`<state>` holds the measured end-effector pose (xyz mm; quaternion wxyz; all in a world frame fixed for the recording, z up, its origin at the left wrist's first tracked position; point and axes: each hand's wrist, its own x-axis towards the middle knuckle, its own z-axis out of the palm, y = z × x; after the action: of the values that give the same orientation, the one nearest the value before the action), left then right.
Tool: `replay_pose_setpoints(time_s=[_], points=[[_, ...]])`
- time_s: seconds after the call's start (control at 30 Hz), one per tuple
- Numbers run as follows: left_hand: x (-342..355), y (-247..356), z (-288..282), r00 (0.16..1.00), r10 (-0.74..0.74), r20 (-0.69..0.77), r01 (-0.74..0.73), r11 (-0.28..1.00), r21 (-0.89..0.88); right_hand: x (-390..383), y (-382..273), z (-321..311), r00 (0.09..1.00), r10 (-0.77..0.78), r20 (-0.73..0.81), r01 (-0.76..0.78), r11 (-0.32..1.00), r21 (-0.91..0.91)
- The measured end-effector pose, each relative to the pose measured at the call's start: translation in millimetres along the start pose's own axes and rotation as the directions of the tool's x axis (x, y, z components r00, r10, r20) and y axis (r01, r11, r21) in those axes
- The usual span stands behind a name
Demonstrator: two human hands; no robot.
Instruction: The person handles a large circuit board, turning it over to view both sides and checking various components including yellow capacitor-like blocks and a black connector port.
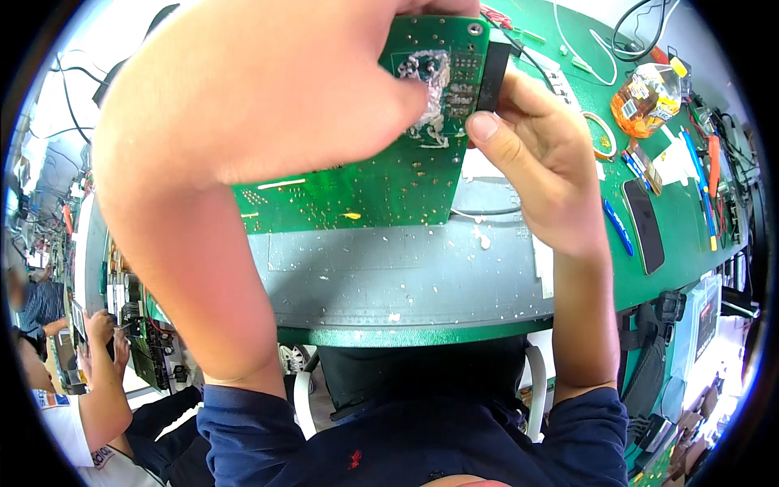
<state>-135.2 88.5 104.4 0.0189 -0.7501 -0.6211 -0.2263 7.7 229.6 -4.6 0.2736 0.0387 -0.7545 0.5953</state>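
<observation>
A green circuit board [349, 195] is held up, tilted, above the grey mat in front of me. Its face carries a rough silvery patch [438, 81] and rows of solder points. My left hand [316, 89] is closed on the board's upper part, the thumb pressed against the silvery patch; its other fingers are mostly hidden behind. A black rectangular block [492, 77] sits along the board's right edge. Around that edge and block closes my right hand [540, 154], thumb in front just below the block and fingers partly hidden behind it.
Whitish crumbs lie on the grey mat [357, 276] over the green table. To the right are a phone [643, 225], a blue pen [617, 227], a tape roll [599, 134], a bottle of orange drink [647, 99] and cables. At far left another person's hands [99, 333] work near circuit boards.
</observation>
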Motion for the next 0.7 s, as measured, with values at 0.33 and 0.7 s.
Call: replay_pose_setpoints(time_s=[0.33, 0.7], points=[[-17.2, -7.1, 17.3, 0.998, -0.010, -0.061, 0.015, 0.996, 0.082, -6.0, 9.0, 13.9, 0.990, 0.009, -0.141, -0.001, 0.999, 0.054], [-20.7, -8.3, 21.5, 0.998, -0.017, -0.056, 0.021, 0.997, 0.078, -8.9, 12.9, 16.0, 0.983, -0.046, -0.175, 0.058, 0.996, 0.063]])
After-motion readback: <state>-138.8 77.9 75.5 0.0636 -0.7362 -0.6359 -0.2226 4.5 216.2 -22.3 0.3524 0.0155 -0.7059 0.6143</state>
